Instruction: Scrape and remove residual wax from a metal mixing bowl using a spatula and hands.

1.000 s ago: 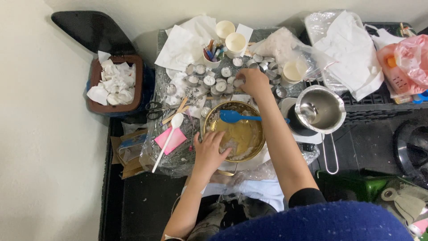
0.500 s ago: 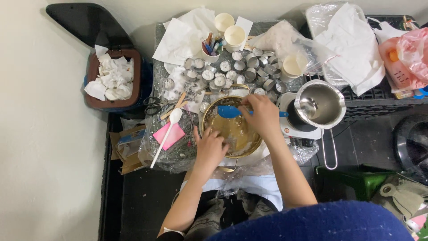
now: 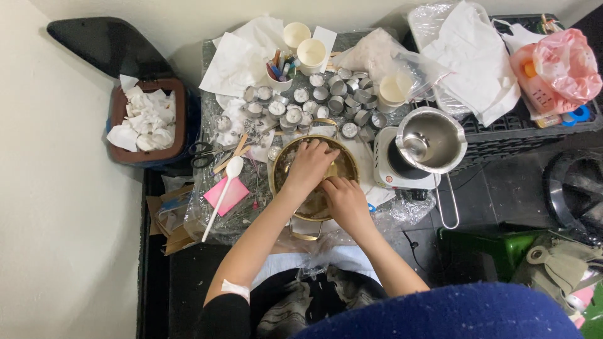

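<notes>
At centre frame on the bench | gold bowl (image 3: 295, 216) sitting, probably rigid, best gripped by its loop handles | left hand (image 3: 309, 166) and right hand (image 3: 344, 202) pressing inside it, fingers curling on contents, hold unclear | tealight cups (image 3: 314, 103) lying just above.

Far to my right, a pink plastic bag (image 3: 570, 63) wraps an orange-labelled package (image 3: 534, 94) on the black crate (image 3: 502, 135)
</notes>
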